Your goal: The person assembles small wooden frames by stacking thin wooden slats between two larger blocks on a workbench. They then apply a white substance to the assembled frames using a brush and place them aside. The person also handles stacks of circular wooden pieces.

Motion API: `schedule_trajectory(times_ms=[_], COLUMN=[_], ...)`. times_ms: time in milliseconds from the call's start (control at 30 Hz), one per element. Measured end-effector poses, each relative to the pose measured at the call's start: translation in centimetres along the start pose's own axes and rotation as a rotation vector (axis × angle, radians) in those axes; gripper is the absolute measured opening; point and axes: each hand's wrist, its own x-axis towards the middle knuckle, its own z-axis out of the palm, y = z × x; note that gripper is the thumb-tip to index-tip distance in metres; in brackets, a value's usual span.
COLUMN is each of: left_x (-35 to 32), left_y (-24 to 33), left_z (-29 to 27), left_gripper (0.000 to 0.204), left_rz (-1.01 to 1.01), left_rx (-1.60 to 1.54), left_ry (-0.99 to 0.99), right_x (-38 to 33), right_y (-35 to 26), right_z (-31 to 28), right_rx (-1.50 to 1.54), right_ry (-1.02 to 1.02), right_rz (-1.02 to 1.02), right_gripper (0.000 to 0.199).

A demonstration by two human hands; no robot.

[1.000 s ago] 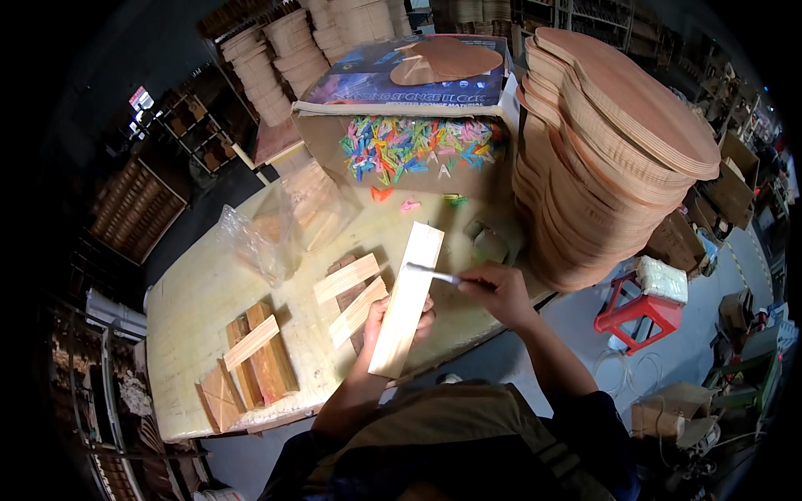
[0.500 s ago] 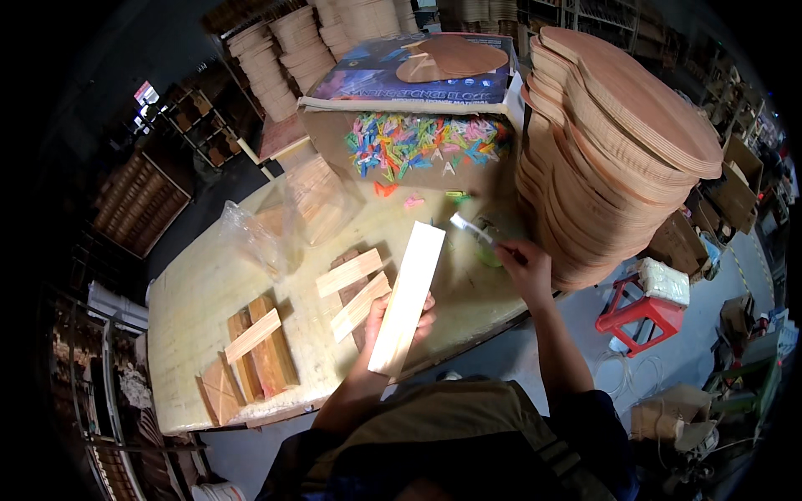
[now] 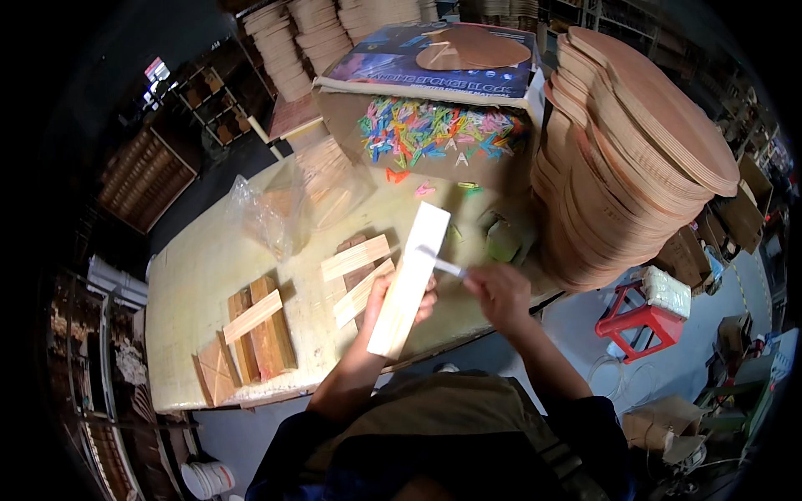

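My left hand (image 3: 423, 302) is closed round a flat pale wood strip (image 3: 408, 284), tilted with its far end up and to the right. In my right hand (image 3: 501, 296), somewhat blurred, is a slim white toothbrush (image 3: 451, 267) whose head lies against the strip's upper face. Beyond that hand stands a small open greenish container (image 3: 502, 240), its contents hard to make out. Left of the strip, two short pale wood pieces (image 3: 356, 257) rest across a dark brown block (image 3: 352, 275). Another pale piece (image 3: 252, 317) lies over brown wooden blocks (image 3: 274, 334).
A cardboard box (image 3: 342, 125) of colourful small clips (image 3: 434, 129) stands at the back of the table (image 3: 192, 250). To its right rises a tall stack of curved wooden plates (image 3: 618, 167). Clear plastic bags (image 3: 271, 221) lie at left; a red stool (image 3: 639, 321) stands right.
My right hand has brought the toothbrush left and down from near the greenish container onto the wood strip. The view has shifted slightly; my left hand still holds the strip.
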Motion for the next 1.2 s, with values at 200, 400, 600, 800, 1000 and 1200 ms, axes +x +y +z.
schedule_trajectory(times_ms=[200,400,600,800,1000,1200], left_x=[1.0,0.9,0.7,0.5,0.6,0.6], left_y=[2.1,1.1,2.0,1.5,1.0,0.7], left_z=[0.4,0.9,0.2,0.1,0.1,-0.3], left_gripper=[0.054,0.059,0.054,0.054,0.054,0.057], left_rz=[0.067,-0.036,0.029,-0.013,-0.061,-0.063], left_rx=[-0.113,-0.089,-0.153,-0.063,-0.022,0.056], left_ry=[-0.089,-0.152,-0.118,-0.1,-0.125,-0.09], right_x=[-1.7,2.1,-0.5,1.9,2.4,4.0], right_y=[-3.4,2.5,-1.5,2.5,2.0,3.7], right_z=[0.8,1.1,0.7,0.1,-0.2,0.4], right_rx=[0.101,0.007,0.092,0.163,0.241,0.196], right_ry=[-0.17,0.058,-0.147,-0.235,-0.148,0.028], right_rz=[-0.121,0.354,-0.129,0.388,0.323,0.671], right_gripper=[0.015,0.011,0.012,0.013,0.012,0.011])
